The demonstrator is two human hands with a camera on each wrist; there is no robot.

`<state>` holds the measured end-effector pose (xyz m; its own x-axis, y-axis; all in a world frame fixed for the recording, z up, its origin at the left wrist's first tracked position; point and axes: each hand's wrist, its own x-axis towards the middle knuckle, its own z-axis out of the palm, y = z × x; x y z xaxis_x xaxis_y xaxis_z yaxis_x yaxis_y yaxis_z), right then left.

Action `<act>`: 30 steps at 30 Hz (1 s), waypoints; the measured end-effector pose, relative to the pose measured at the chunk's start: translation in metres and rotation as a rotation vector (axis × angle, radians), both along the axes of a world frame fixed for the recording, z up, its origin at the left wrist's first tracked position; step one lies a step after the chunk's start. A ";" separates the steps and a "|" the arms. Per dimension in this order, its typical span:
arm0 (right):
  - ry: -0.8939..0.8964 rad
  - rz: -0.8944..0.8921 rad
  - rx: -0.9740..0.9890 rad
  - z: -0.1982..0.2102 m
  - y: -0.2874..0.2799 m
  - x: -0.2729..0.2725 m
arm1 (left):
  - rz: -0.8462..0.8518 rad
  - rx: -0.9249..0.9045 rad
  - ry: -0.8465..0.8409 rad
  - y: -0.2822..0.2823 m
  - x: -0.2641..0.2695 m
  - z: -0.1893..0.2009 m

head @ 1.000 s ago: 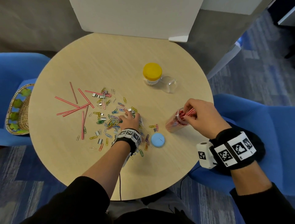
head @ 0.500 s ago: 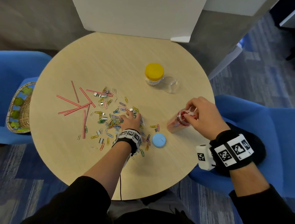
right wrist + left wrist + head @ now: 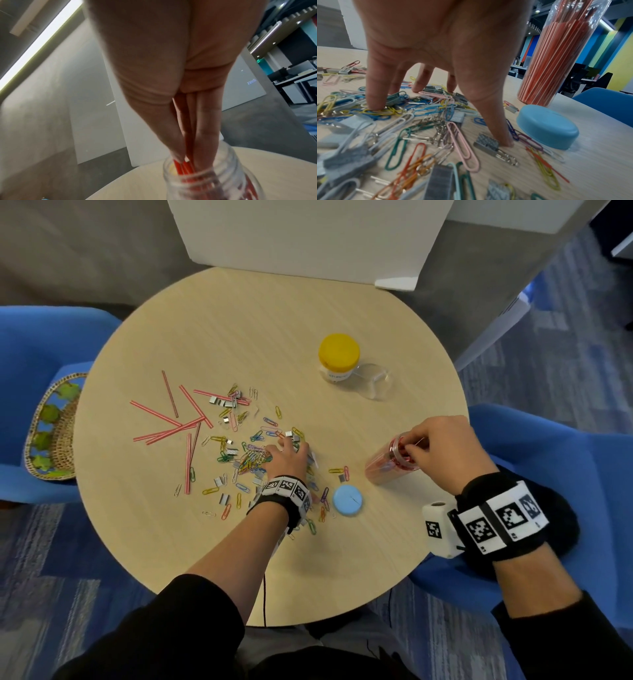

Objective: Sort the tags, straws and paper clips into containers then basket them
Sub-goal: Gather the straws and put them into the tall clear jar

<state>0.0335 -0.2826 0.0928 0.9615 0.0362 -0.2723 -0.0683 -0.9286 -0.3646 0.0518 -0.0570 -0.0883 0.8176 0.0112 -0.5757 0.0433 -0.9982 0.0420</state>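
Note:
Several red-striped straws (image 3: 171, 429) lie loose on the left of the round table (image 3: 274, 320). Coloured paper clips (image 3: 251, 458) and small silver tags (image 3: 224, 402) are scattered mid-table. My left hand (image 3: 287, 457) stands over this pile, its spread fingertips (image 3: 374, 104) pressing on clips and the thumb down beside a tag (image 3: 486, 143). A clear jar (image 3: 383, 470) packed with red straws stands to the right. My right hand (image 3: 412, 448) is at its mouth, thumb and fingers pinching a few straws (image 3: 184, 163) that reach down into the jar.
A blue lid (image 3: 347, 500) lies between my hands. A yellow-lidded jar (image 3: 338, 356) and an open clear jar (image 3: 375, 381) stand further back. A woven basket (image 3: 51, 429) sits on the blue chair at left. A white board (image 3: 308, 234) stands at the far edge.
The straws in my right hand have gone deeper into the jar, and the hand has come down to its mouth. My left hand has stayed on the clip pile.

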 end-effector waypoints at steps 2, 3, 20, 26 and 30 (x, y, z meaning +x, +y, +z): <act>-0.011 -0.017 0.025 0.002 0.000 0.001 | -0.011 0.002 0.020 0.000 0.000 0.002; 0.004 -0.015 0.023 0.001 0.002 0.003 | -0.017 0.005 0.033 0.000 0.000 0.004; 0.063 0.304 0.115 0.027 0.142 0.056 | 0.562 -0.164 -0.325 0.182 0.006 0.020; 0.073 0.344 0.181 -0.028 0.244 0.116 | 0.763 -0.135 -0.215 0.219 0.014 -0.006; 0.088 0.318 0.093 -0.089 0.296 0.157 | 0.816 -0.230 -0.217 0.221 0.025 -0.013</act>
